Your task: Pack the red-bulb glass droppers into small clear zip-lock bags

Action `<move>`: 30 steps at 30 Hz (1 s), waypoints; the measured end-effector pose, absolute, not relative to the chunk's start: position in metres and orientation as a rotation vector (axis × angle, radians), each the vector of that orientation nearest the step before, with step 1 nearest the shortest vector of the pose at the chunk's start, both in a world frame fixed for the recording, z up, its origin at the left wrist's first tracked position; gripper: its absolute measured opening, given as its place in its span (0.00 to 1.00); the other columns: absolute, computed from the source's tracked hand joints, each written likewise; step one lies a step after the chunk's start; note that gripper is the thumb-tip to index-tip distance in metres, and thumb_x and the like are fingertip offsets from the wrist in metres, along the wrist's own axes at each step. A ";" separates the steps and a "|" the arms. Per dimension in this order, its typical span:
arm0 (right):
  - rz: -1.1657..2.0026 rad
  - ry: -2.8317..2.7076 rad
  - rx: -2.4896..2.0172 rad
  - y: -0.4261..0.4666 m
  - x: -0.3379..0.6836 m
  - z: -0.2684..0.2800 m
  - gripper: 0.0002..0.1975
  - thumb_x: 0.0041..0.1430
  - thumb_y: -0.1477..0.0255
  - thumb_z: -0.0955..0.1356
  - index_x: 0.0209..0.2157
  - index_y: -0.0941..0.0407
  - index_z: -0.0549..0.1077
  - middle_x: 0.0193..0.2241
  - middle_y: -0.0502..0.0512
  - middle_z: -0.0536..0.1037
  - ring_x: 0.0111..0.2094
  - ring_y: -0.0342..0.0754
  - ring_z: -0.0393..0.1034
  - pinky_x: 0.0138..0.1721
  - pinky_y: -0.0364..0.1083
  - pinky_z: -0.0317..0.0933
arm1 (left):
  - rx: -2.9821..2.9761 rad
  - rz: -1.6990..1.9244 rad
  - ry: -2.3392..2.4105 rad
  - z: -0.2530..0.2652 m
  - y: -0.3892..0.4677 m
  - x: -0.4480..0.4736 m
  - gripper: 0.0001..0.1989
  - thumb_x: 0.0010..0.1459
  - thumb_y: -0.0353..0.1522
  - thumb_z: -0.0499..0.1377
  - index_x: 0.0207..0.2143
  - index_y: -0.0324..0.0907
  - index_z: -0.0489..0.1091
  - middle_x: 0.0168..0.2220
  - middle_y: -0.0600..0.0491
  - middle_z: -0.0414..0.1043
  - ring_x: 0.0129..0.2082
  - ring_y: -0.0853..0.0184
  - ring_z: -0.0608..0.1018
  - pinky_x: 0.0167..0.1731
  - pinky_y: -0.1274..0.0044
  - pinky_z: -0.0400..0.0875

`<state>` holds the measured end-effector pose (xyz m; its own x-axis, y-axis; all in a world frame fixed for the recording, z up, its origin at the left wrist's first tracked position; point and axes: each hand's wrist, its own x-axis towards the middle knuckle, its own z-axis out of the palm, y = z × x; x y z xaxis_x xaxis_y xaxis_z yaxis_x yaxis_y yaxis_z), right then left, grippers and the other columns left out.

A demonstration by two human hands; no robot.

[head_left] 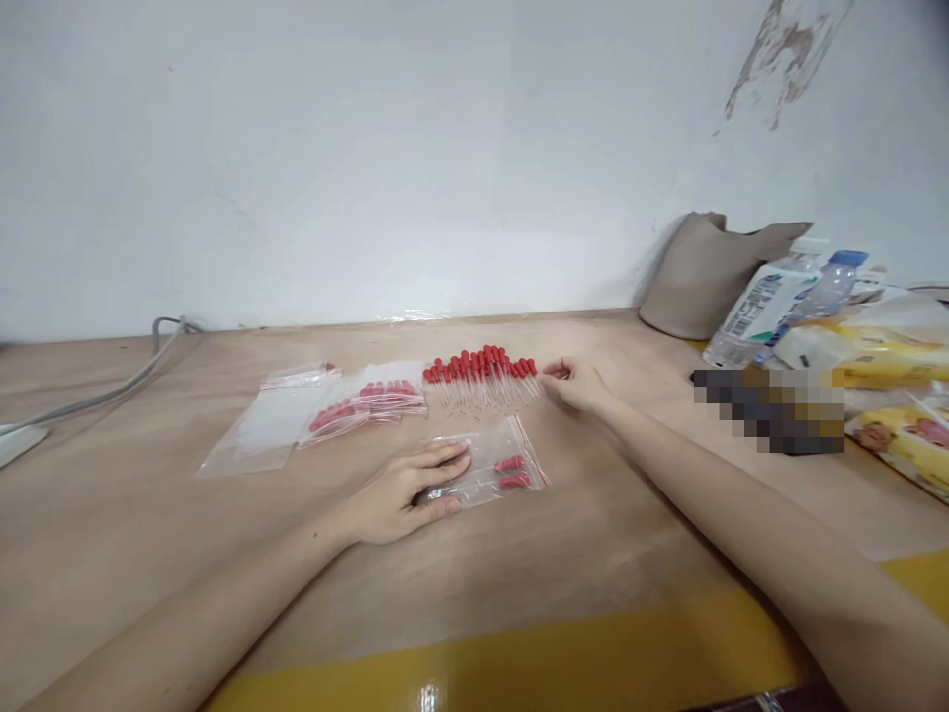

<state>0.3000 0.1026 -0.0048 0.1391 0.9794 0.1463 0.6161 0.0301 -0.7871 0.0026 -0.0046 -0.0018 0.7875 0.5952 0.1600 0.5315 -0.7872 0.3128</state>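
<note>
My left hand (404, 492) lies with spread fingers on a clear zip bag (481, 485), pressing its left part to the table. Two droppers with red rubber bulbs (513, 482) lie inside, bulbs toward the red-lined opening at the right. Behind the bag is a row of several loose droppers (481, 366), red bulbs to the back and thin clear tubes toward me. My right hand (578, 386) is at the row's right end, fingers bent and slightly apart, tips beside the last bulb. Whether they touch it is hard to see.
Filled zip bags of droppers (363, 405) overlap left of the row, beside flat bags (259, 420). A grey cable (140, 374) runs at far left. On the right are a grey-brown container (697, 277), plastic bottles (771, 302), yellow packets (867, 351) and a pixelated dark object (778, 410).
</note>
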 end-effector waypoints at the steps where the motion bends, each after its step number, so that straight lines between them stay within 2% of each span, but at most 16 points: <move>1: 0.559 -1.539 -1.738 0.113 0.299 -0.005 0.11 0.46 0.70 0.68 0.34 0.59 0.70 0.33 0.56 0.75 0.33 0.44 0.69 0.36 0.42 0.61 | 2.726 0.359 0.878 -0.002 -0.005 0.002 0.25 0.61 0.39 0.51 0.59 0.48 0.52 0.61 0.52 0.49 0.60 0.62 0.56 0.58 0.66 0.53; 4: 0.537 -1.506 -1.855 0.137 0.294 -0.003 0.13 0.41 0.72 0.70 0.32 0.60 0.71 0.33 0.60 0.75 0.36 0.50 0.69 0.36 0.45 0.61 | 2.728 0.340 0.886 -0.001 -0.005 0.002 0.24 0.61 0.40 0.51 0.59 0.48 0.53 0.61 0.52 0.49 0.60 0.62 0.55 0.57 0.67 0.53; 7: 0.586 -1.512 -1.901 0.150 0.287 0.000 0.09 0.36 0.76 0.71 0.26 0.59 0.71 0.27 0.61 0.74 0.34 0.53 0.69 0.32 0.46 0.60 | 2.736 0.337 0.893 0.001 -0.006 0.003 0.23 0.62 0.40 0.51 0.58 0.48 0.55 0.61 0.52 0.49 0.60 0.62 0.55 0.57 0.67 0.53; 10: 0.668 -1.522 -1.860 0.154 0.282 0.001 0.08 0.34 0.79 0.71 0.20 0.58 0.70 0.20 0.59 0.71 0.31 0.53 0.68 0.30 0.45 0.58 | 2.736 0.335 0.900 0.003 -0.007 0.004 0.22 0.62 0.39 0.50 0.58 0.49 0.55 0.61 0.52 0.50 0.60 0.61 0.56 0.57 0.67 0.54; 12: 0.728 -1.502 -1.803 0.154 0.282 0.002 0.07 0.35 0.78 0.72 0.20 0.57 0.69 0.17 0.57 0.69 0.28 0.50 0.67 0.28 0.44 0.57 | 2.732 0.337 0.900 0.003 -0.008 0.004 0.22 0.62 0.39 0.50 0.58 0.50 0.55 0.61 0.53 0.50 0.60 0.61 0.57 0.57 0.66 0.54; 16: 0.877 -1.406 -1.657 0.145 0.293 0.007 0.08 0.44 0.69 0.70 0.24 0.58 0.70 0.15 0.52 0.64 0.20 0.44 0.60 0.23 0.43 0.54 | 2.726 0.359 0.884 0.003 -0.008 0.004 0.22 0.62 0.39 0.50 0.58 0.50 0.56 0.61 0.52 0.51 0.60 0.61 0.57 0.56 0.66 0.54; 20: 1.025 -1.324 -1.452 0.115 0.304 0.010 0.08 0.53 0.67 0.63 0.30 0.58 0.68 0.16 0.47 0.59 0.17 0.39 0.53 0.20 0.42 0.53 | 2.715 0.374 0.882 0.003 -0.008 0.004 0.22 0.61 0.39 0.51 0.57 0.50 0.57 0.61 0.52 0.51 0.60 0.61 0.57 0.57 0.66 0.54; 25: 1.257 -1.169 -1.111 0.063 0.299 -0.003 0.09 0.49 0.66 0.66 0.33 0.55 0.65 0.26 0.50 0.68 0.20 0.38 0.58 0.23 0.41 0.57 | 2.724 0.351 0.903 0.004 -0.008 0.005 0.22 0.62 0.39 0.51 0.57 0.49 0.57 0.60 0.51 0.52 0.59 0.61 0.57 0.57 0.66 0.54; 30: 1.204 -1.061 -0.978 0.037 0.281 -0.019 0.26 0.45 0.67 0.69 0.45 0.51 0.54 0.27 0.46 0.70 0.23 0.40 0.65 0.26 0.42 0.61 | 2.756 0.335 0.919 0.004 -0.008 0.005 0.22 0.62 0.39 0.50 0.58 0.49 0.56 0.61 0.51 0.51 0.59 0.61 0.57 0.56 0.65 0.55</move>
